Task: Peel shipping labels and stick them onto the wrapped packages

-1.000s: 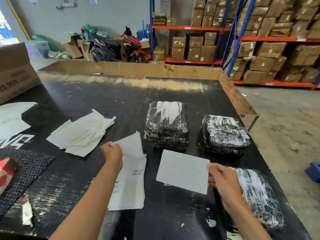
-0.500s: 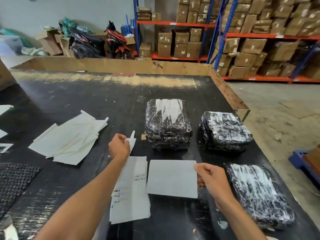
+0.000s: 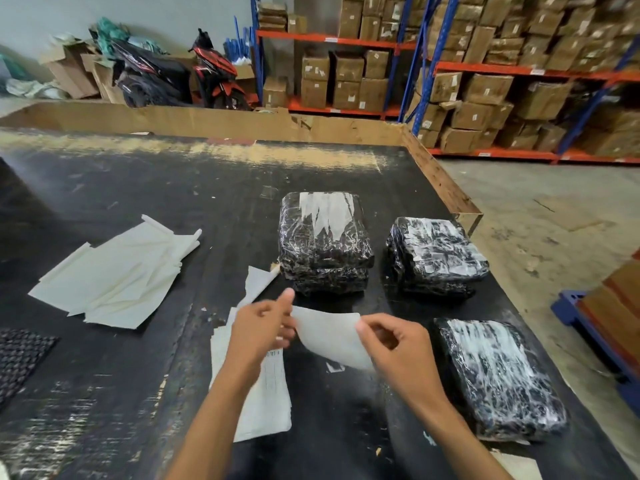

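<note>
Overhead, scuffed black table (image 3: 145, 188) before box-laden warehouse shelving (image 3: 485, 69).

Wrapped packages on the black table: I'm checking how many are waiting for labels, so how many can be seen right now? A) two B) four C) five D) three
D: three wrapped packages lie on the table, one far-centre, one to its right, and one nearest beside the right hand, which grips a label sheet; none bears a label yet.
</note>
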{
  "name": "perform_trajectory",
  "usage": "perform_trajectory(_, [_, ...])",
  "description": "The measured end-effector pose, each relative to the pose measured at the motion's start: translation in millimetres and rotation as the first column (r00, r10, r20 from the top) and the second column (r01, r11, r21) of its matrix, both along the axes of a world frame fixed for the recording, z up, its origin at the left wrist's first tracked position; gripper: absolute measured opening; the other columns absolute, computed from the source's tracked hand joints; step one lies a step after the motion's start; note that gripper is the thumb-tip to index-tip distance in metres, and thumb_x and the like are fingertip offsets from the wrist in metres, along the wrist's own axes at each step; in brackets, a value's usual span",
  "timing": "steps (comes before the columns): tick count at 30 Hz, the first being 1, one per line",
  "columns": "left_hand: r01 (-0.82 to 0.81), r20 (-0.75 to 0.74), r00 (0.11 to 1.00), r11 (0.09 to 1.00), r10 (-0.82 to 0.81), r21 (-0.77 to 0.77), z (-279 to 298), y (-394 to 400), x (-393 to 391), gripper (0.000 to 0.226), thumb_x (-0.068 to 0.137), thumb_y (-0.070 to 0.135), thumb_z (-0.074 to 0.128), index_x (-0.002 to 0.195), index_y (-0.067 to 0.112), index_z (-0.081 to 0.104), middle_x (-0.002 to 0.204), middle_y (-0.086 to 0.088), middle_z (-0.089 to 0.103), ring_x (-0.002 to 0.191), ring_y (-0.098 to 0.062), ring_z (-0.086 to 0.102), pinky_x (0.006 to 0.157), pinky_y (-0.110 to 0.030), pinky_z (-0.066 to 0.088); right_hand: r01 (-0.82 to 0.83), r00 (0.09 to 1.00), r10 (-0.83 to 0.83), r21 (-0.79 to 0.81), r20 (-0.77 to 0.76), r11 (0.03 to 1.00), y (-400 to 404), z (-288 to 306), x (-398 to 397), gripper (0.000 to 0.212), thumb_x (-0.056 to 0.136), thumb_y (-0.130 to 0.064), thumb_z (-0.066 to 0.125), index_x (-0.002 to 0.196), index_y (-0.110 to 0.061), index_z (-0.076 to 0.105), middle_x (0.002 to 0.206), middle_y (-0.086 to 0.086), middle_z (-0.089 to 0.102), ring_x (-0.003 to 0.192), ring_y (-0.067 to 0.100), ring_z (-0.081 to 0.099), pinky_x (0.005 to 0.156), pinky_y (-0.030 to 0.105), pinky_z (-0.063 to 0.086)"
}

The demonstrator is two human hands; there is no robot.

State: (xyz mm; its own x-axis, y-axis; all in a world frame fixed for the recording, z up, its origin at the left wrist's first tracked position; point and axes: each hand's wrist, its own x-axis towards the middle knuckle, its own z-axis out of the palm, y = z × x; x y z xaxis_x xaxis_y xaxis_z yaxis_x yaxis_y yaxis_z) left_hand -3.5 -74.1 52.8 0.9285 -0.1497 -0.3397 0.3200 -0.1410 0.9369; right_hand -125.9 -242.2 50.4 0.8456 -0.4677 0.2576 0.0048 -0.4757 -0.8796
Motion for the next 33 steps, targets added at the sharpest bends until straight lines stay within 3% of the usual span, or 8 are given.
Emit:
perform_trajectory(3, [0.089, -0.161, 0.982, 0.992, -0.103, -0.089, 7.2, -3.8, -31.5, 0.042, 0.086, 0.049, 0.067, 0.085, 0.007, 0.072, 0.074, -0.009, 0.074, 0.064, -0.017, 0.067, 0.06, -0.028, 0.059, -0.082, 0.964, 0.177, -0.412, 0.198, 0.907, 13.0, 4.8, -3.2, 0.008, 0.089, -0.018, 0.07, 0.086, -0.018, 0.077, 0.081, -0.013, 0.074, 0.068, 0.002, 0.066, 0.062, 0.021, 0.053])
perform_trajectory(6, [0.037, -0.177, 0.982, 0.991, -0.061, -0.132, 3.7, -4.0, -39.4, 0.027, 0.09, 0.03, 0.069, 0.077, 0.006, 0.069, 0.071, -0.01, 0.069, 0.061, -0.017, 0.066, 0.055, -0.026, 0.057, -0.112, 0.918, 0.334, -0.669, 0.213, 0.735, 18.3, 4.1, -7.8, 0.007, 0.088, -0.019, 0.069, 0.084, -0.018, 0.075, 0.085, -0.01, 0.074, 0.071, 0.011, 0.068, 0.06, 0.031, 0.053])
perform_trajectory(10, [-0.002, -0.047, 0.999, 0.992, -0.004, -0.124, 6.6, 4.6, -39.4, 0.011, 0.088, 0.016, 0.069, 0.086, 0.007, 0.074, 0.081, -0.012, 0.073, 0.069, -0.018, 0.065, 0.058, -0.027, 0.055, -0.144, 0.915, 0.37, -0.73, 0.159, 0.669, 18.1, -2.3, -17.4, 0.008, 0.089, -0.025, 0.07, 0.095, -0.022, 0.076, 0.097, -0.012, 0.074, 0.086, 0.011, 0.067, 0.068, 0.033, 0.052])
perform_trajectory(14, [-0.037, 0.206, 0.977, 0.994, 0.058, -0.103, 19.7, 10.4, -35.3, 0.009, 0.092, 0.015, 0.065, 0.089, 0.01, 0.072, 0.083, -0.008, 0.073, 0.071, -0.017, 0.066, 0.056, -0.026, 0.053, -0.366, 0.894, 0.434, -0.735, -0.108, 0.571, 10.5, -8.7, -28.9, 0.042, 0.089, -0.043, 0.069, 0.128, -0.028, 0.062, 0.124, -0.013, 0.063, 0.114, 0.011, 0.056, 0.099, 0.031, 0.042])
perform_trajectory(18, [0.132, 0.429, 0.897, 0.991, -0.11, -0.023, 35.9, 16.1, -31.9, 0.008, 0.091, 0.015, 0.066, 0.086, 0.01, 0.069, 0.08, -0.007, 0.069, 0.066, -0.009, 0.06, 0.053, -0.02, 0.05, -0.366, 0.921, 0.38, -0.513, -0.082, 0.777, 4.3, -6.9, -37.0, 0.046, 0.089, -0.047, 0.069, 0.131, -0.031, 0.06, 0.127, -0.019, 0.059, 0.121, 0.003, 0.051, 0.103, 0.026, 0.037])
perform_trajectory(21, [0.231, 0.509, 0.839, 0.973, -0.194, -0.008, 44.3, 13.8, -33.6, 0.008, 0.094, 0.016, 0.063, 0.09, 0.01, 0.065, 0.081, -0.004, 0.067, 0.065, -0.006, 0.056, 0.055, -0.018, 0.048, -0.158, 0.985, 0.163, -0.1, 0.05, 0.982, -4.2, 7.7, -27.8, 0.04, 0.085, -0.038, 0.074, 0.123, -0.033, 0.062, 0.111, -0.014, 0.065, 0.104, 0.009, 0.061, 0.089, 0.025, 0.048])
perform_trajectory(24, [0.286, 0.526, 0.814, 0.958, -0.246, 0.004, 50.5, 8.1, -28.8, 0.01, 0.096, 0.015, 0.058, 0.095, 0.007, 0.062, 0.086, 0.003, 0.069, 0.067, -0.003, 0.06, 0.058, -0.017, 0.048, -0.087, 0.996, 0.087, 0.217, 0.011, 0.972, -14.4, 29.0, -8.6, 0.032, 0.087, -0.025, 0.076, 0.116, -0.032, 0.065, 0.102, -0.002, 0.069, 0.087, 0.008, 0.063, 0.077, 0.026, 0.054])
perform_trajectory(33, [0.305, 0.552, 0.797, 0.952, -0.246, -0.015, 62.8, -3.7, -10.0, 0.013, 0.097, 0.017, 0.057, 0.096, 0.005, 0.06, 0.088, 0.001, 0.072, 0.066, -0.003, 0.062, 0.062, -0.023, 0.054, -0.051, 0.998, 0.035, 0.342, 0.053, 0.938, -25.7, 51.6, 14.2, 0.005, 0.089, -0.015, 0.074, 0.094, -0.017, 0.077, 0.095, 0.002, 0.08, 0.082, 0.013, 0.068, 0.065, 0.02, 0.051])
